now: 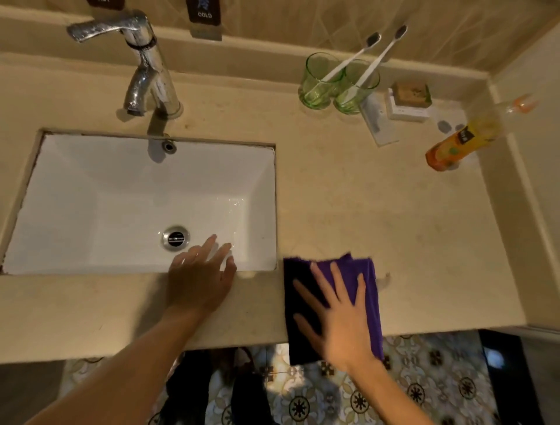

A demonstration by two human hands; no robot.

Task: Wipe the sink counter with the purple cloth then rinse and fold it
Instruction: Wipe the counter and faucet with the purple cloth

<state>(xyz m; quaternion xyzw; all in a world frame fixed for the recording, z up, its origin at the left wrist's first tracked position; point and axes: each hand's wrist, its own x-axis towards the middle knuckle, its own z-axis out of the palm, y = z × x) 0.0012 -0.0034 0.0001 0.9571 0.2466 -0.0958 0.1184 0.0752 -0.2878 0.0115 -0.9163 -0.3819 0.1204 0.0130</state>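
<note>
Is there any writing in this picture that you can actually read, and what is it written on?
"COLD": on the dark plaque on the wall behind the tap; a blue character above the word is too blurred to read.
Second dark plaque, upper left: cut off by the frame, unreadable.
Orange bottle: its dark label patch has marks too small to read.
White boxes near the green glasses: print too blurred to read.

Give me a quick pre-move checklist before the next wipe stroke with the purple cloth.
1. Right hand flat on purple cloth: ok.
2. Cloth fully on counter: not ok, its near end hangs over the front edge.
3. Left hand clear of cloth, at the sink front rim: ok.
4. Counter ahead of cloth free of items: ok.
5. Orange bottle and green glasses out of the stroke: ok, at the back.
6. Faucet off: ok, no stream visible.
</note>
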